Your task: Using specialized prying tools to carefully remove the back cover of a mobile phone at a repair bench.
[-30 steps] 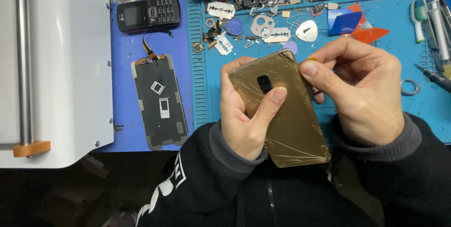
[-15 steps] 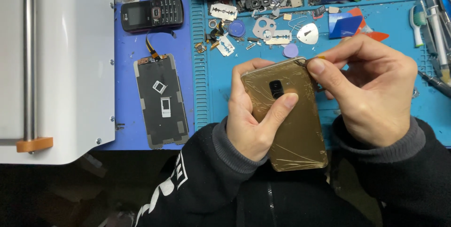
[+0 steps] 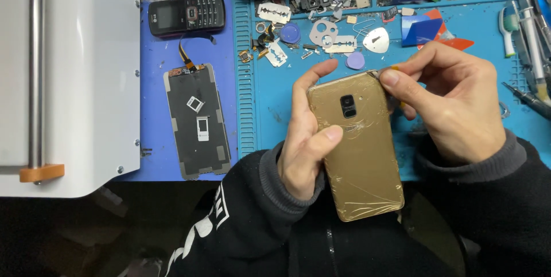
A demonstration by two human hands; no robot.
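Nearest to us, our left hand (image 3: pixel 304 139) is closed around a gold smartphone (image 3: pixel 359 148), back side up, its cracked rear cover showing the camera window; the thumb lies across the cover and the fingers curl behind the upper left edge. The phone is held up over the near edge of the blue work mat (image 3: pixel 275 105), tilted slightly, its lower end above our dark sleeves. Our right hand (image 3: pixel 450 102) pinches a thin tool at the phone's top right corner; the tool is mostly hidden, so we cannot tell its kind. Farther left, a bare display panel (image 3: pixel 198 122) with a flex cable lies flat beside a white machine (image 3: pixel 69 70). Beyond it rests a black keypad phone (image 3: pixel 186 14), and razor blades (image 3: pixel 272 12), picks and small parts scatter across the far mat.
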